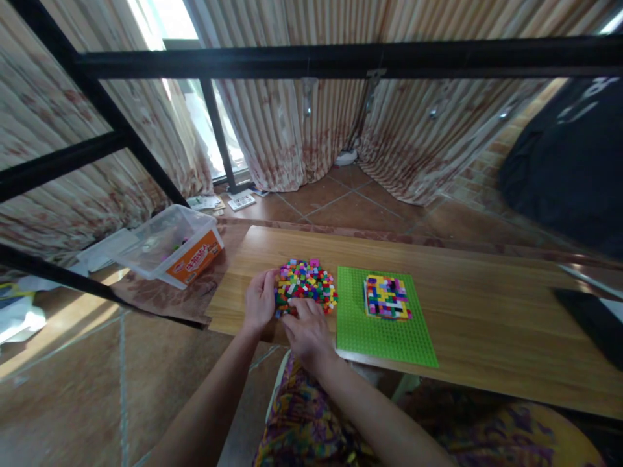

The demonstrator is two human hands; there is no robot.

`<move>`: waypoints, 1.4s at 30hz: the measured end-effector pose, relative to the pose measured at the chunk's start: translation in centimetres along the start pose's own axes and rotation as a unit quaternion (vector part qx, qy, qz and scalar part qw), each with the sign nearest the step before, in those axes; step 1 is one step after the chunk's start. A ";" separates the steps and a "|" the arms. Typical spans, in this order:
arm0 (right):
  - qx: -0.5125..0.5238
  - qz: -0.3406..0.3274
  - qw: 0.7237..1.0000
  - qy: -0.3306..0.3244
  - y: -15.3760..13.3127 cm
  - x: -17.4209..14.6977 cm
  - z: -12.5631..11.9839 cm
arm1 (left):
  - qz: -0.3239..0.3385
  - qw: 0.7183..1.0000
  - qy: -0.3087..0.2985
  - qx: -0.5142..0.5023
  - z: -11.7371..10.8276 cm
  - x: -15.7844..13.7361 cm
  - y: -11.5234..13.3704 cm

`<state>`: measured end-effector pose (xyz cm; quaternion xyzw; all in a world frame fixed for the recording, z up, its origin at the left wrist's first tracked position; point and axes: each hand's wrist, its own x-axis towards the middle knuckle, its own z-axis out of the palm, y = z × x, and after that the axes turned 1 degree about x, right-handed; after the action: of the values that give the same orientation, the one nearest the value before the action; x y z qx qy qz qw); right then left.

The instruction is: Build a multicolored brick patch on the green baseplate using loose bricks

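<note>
A heap of small colourful toy bricks [305, 280] lies on the wooden board, left of a green baseplate [384, 344]. My left hand [259, 299] is cupped along the heap's left edge, its fingers bent and nothing visible in it. Over the near edge of the heap, my right hand [307, 329] reaches in with fingers extended and somewhat apart, the tips touching bricks. Whether a single brick sits under those fingertips is hidden. On the baseplate stands a layered block of multicoloured bricks [388, 297], mostly yellow on top, apart from both hands.
A clear plastic box [172, 243] with an orange label stands left of the wooden board [487, 305], a few bricks inside. At the right end lies a dark flat object [586, 321]. A black metal rail [341, 61] crosses beyond the board, before curtains.
</note>
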<state>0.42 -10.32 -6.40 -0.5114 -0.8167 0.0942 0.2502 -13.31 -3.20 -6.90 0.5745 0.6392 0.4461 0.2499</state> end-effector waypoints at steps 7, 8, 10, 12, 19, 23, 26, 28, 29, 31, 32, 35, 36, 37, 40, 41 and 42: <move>0.002 0.057 0.998 0.042 2.3 0.2 -1.3 | -0.008 1.000 0.005 -0.029 0.2 -0.1 -0.6; 0.003 0.061 0.997 0.047 2.2 0.1 -1.3 | -0.013 0.999 0.005 -0.037 0.2 -0.1 -0.6; 0.002 0.050 0.998 0.045 1.7 0.2 -1.3 | -0.020 0.999 0.005 -0.047 0.1 -0.1 -0.5; -0.002 0.018 1.000 0.026 1.0 0.3 -1.1 | -0.024 0.999 0.007 -0.048 0.1 -0.1 -0.3; -0.023 -0.046 0.998 -0.020 0.0 1.6 0.2 | -0.013 1.000 0.005 -0.028 -0.1 0.0 -0.1; -0.025 -0.059 0.998 -0.007 0.0 1.8 0.5 | -0.013 1.000 -0.001 -0.011 -0.1 0.0 -0.2; -0.002 -0.053 0.998 0.018 -0.3 1.4 0.1 | -0.024 1.000 -0.006 -0.012 -0.1 0.0 -0.2; 0.034 -0.038 0.998 0.037 -0.4 1.1 -0.6 | -0.031 0.999 -0.008 -0.017 -0.1 -0.1 -0.1; 0.056 -0.027 0.997 0.047 -0.4 0.9 -1.0 | -0.030 0.999 -0.008 -0.019 -0.2 -0.1 0.0; 0.102 0.006 0.992 0.069 -0.1 0.3 -2.3 | -0.019 1.000 -0.011 -0.018 -0.2 -0.1 -0.1; 0.125 0.028 0.988 0.084 0.1 0.0 -3.0 | -0.012 1.000 -0.013 -0.017 -0.1 0.0 -0.1; 0.178 0.108 0.968 0.139 1.6 -1.1 -5.5 | -0.006 1.000 -0.015 -0.011 -0.1 0.1 -0.6; 0.193 0.135 0.959 0.159 2.3 -1.6 -6.4 | -0.008 1.000 -0.015 -0.009 0.0 0.2 -0.8; 0.205 0.166 0.947 0.181 3.2 -2.0 -7.2 | -0.009 1.000 -0.015 -0.007 0.0 0.3 -0.9; 0.226 0.273 0.901 0.252 6.3 -3.3 -9.0 | -0.008 1.000 -0.018 0.002 0.0 0.3 -1.0; 0.236 0.300 0.883 0.272 7.5 -3.7 -9.5 | -0.006 1.000 -0.018 0.004 0.0 0.3 -0.9; 0.249 0.321 0.864 0.298 8.6 -4.0 -9.9 | -0.004 1.000 -0.018 0.006 -0.1 0.3 -0.8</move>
<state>13.64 -10.88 -2.71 -0.6694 -0.4439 0.2128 0.5563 -13.84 -2.91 -7.47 0.5814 0.6397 0.4303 0.2599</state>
